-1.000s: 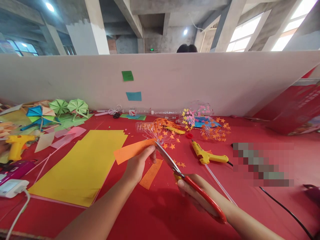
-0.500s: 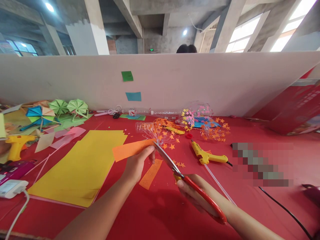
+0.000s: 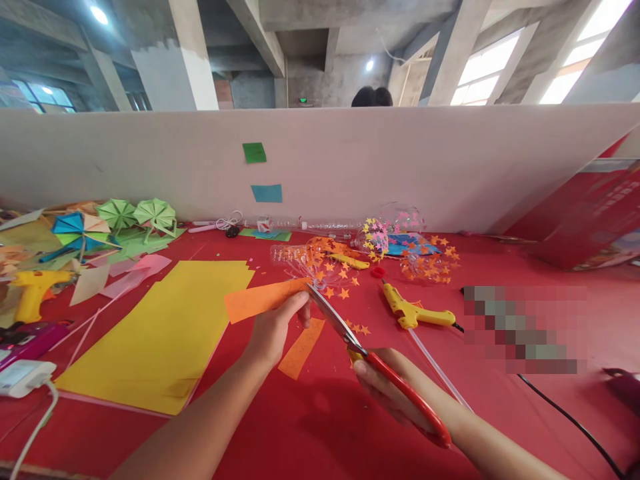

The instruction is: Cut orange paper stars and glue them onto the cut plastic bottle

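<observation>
My left hand (image 3: 275, 330) pinches one end of an orange paper sheet (image 3: 257, 299), holding it up over the red table (image 3: 320, 413). My right hand (image 3: 387, 390) grips the red handles of a pair of scissors (image 3: 373, 357). The steel blades point up and left, and their tip meets the paper's right edge by my left thumb. A cut orange strip (image 3: 301, 348) lies on the table below my hands. Small orange star cutouts (image 3: 345, 292) are scattered just beyond the blades.
A stack of yellow paper (image 3: 160, 333) lies to the left. A yellow glue gun (image 3: 415, 310) rests to the right, another (image 3: 33, 290) at far left. Clear plastic bottles with stars (image 3: 370, 240), folded paper fans (image 3: 120, 217), a white partition (image 3: 400, 160) and a black cable (image 3: 565, 413) surround.
The orange paper has shifted slightly left and the scissors have edged along with it. Otherwise my hands stay in place.
</observation>
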A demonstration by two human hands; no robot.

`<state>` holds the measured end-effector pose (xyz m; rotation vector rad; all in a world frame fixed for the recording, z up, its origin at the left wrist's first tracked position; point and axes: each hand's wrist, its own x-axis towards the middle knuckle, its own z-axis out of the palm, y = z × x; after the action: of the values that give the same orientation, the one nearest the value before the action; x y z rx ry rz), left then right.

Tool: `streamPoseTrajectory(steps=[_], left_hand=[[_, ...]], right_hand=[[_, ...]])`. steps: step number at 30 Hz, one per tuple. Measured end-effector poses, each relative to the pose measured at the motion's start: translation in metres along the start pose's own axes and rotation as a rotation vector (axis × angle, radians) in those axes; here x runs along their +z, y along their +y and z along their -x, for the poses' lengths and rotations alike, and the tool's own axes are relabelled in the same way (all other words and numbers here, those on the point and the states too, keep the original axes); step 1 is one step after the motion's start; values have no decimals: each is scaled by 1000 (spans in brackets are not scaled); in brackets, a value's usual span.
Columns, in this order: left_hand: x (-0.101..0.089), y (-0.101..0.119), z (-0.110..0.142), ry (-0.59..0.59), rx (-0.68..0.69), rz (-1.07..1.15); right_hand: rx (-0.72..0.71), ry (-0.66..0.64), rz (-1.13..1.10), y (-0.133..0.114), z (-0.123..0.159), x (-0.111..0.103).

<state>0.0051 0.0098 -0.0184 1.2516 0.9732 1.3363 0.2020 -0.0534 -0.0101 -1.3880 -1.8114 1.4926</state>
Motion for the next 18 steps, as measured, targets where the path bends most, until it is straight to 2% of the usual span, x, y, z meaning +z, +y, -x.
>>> streamPoseTrajectory(steps=[18], left_hand=[[1, 2, 0, 20, 20, -1]], right_hand=[[-2, -3, 19, 4, 1, -2]])
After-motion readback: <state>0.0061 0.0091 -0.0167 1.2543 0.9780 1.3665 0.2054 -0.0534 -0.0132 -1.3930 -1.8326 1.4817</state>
